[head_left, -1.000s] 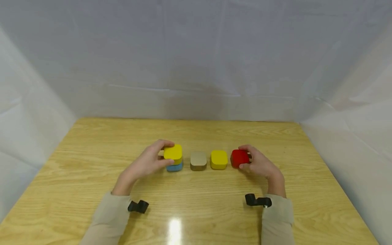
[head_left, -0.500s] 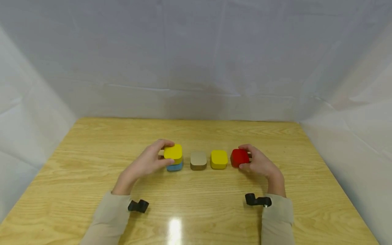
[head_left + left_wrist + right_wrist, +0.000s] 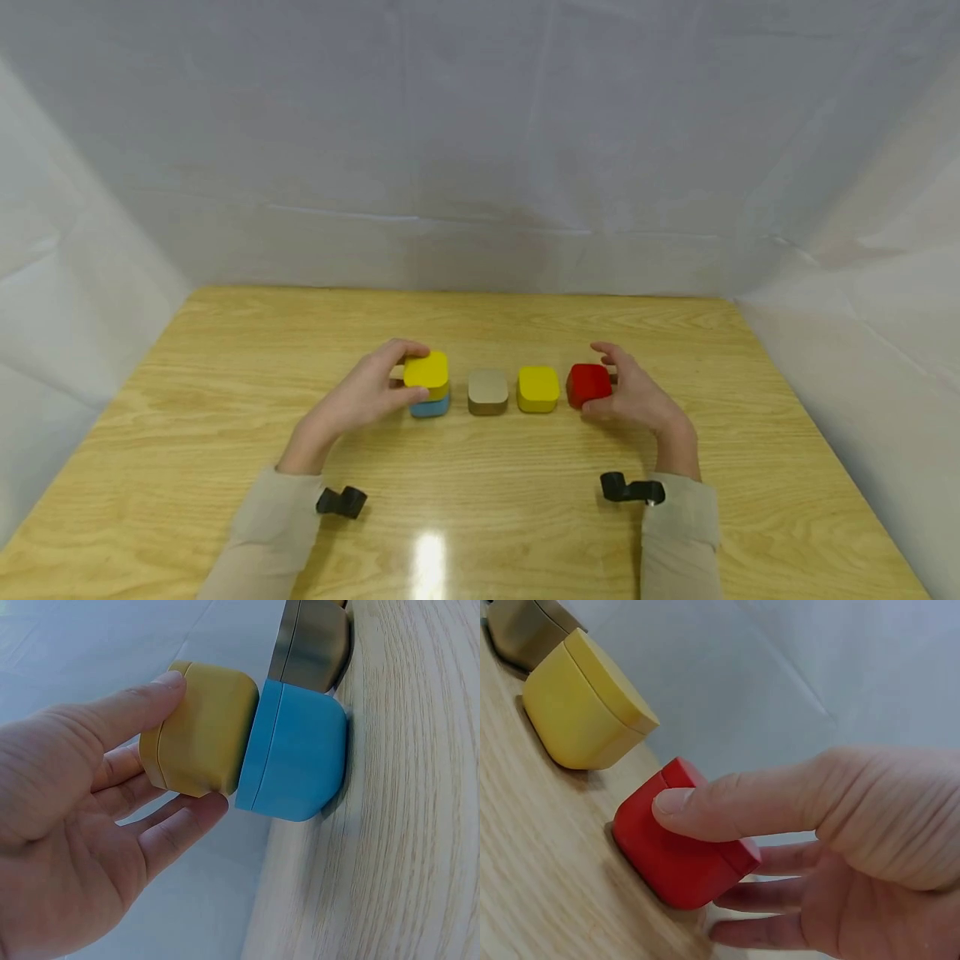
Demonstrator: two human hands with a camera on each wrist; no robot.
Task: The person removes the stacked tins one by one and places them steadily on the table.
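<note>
Broadly, I'm looking at a wooden table (image 3: 225,367) with four stations of rounded square blocks in a left-to-right row: a yellow block (image 3: 427,372) stacked on a blue block (image 3: 431,406), then a tan block (image 3: 488,390), a second yellow block (image 3: 537,387) and a red block (image 3: 588,385), all apart from one another.

My left hand (image 3: 358,398) pinches the upper yellow block, thumb on the near side and fingers (image 3: 129,766) curled round the far side. It sits flat on the blue one but slightly offset toward my hand in the left wrist view. My right hand (image 3: 634,396) rests its thumb against the red block's near edge, fingers loosely extended behind it, not clamped.

My worry is that the offset stack could slide or tip if I let go unevenly.

These blocks are near square, so no clear long axis; broad faces point up.
</note>
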